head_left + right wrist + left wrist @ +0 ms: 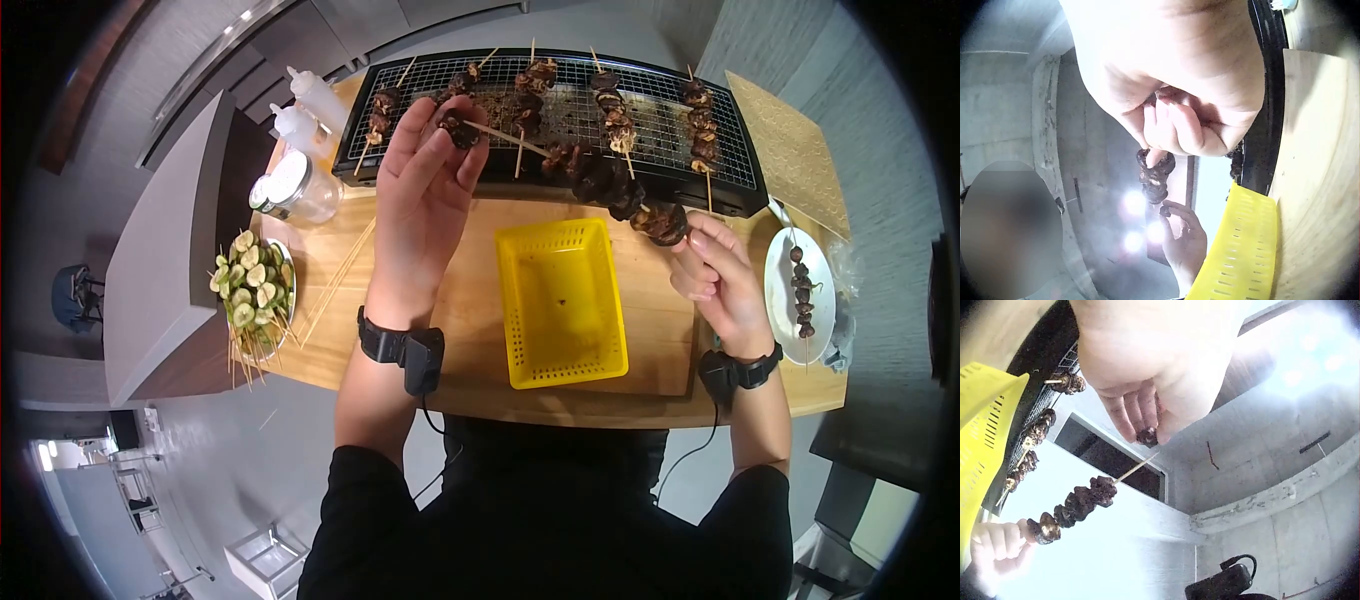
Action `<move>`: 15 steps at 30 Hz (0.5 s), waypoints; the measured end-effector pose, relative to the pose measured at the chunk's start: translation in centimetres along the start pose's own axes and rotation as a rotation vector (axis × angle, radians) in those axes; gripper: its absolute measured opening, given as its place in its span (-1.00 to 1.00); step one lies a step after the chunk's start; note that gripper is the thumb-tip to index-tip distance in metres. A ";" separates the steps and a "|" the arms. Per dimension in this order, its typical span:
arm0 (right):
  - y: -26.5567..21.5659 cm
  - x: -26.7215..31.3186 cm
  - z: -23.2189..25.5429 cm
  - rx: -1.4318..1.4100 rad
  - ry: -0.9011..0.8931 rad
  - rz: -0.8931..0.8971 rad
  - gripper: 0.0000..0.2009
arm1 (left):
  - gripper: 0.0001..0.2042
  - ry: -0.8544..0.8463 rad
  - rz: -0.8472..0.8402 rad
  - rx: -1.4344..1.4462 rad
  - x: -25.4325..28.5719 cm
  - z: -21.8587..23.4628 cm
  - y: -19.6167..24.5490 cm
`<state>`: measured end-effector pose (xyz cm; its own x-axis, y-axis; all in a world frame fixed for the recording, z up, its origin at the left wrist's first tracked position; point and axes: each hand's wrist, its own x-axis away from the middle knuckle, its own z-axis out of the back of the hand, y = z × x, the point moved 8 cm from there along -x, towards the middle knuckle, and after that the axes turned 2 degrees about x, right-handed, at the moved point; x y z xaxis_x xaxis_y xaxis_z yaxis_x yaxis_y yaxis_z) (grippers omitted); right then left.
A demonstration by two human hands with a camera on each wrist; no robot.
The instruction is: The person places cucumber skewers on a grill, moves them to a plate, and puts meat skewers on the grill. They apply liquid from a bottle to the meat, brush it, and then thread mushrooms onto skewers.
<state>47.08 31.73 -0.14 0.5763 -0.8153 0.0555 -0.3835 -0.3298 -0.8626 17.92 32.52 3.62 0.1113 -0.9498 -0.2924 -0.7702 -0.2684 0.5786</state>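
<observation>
A skewer of dark browned pieces [592, 180] is held up between the hands, over the space between grill and yellow basket. The right hand [718, 275] grips its lower end, fingers curled beside the last piece. At the other end, the left hand [430, 190] pinches a single dark piece [459, 129] between thumb and fingers, by the bare stick's tip. In the left wrist view that piece [1147, 437] appears just off the pointed tip, while the other pieces [1088, 500] stay on the stick. The right wrist view shows the right hand [1175, 106] with curled fingers above the pieces [1155, 175].
A black grill [745, 165] with several skewers spans the back. The yellow basket [505, 300] stands at centre. At left are jars [315, 195], white bottles [320, 100], loose sticks [338, 275] and green vegetable skewers [250, 285]; at right, a white plate [820, 290] with one skewer.
</observation>
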 end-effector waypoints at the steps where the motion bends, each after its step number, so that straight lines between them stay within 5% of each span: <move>1: 0.1 0.0 0.1 0.010 0.002 -0.004 -0.81 | -0.68 -0.012 -0.001 -0.005 0.0 0.1 0.0; 15: 0.1 -0.1 -0.1 0.019 0.002 -0.015 -0.81 | -0.61 -0.018 -0.051 -0.062 0.0 0.2 0.3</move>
<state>46.92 31.68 -0.22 0.5805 -0.8112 0.0697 -0.3606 -0.3329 -0.8713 17.56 32.45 3.70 0.1376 -0.9319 -0.3355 -0.7234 -0.3260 0.6087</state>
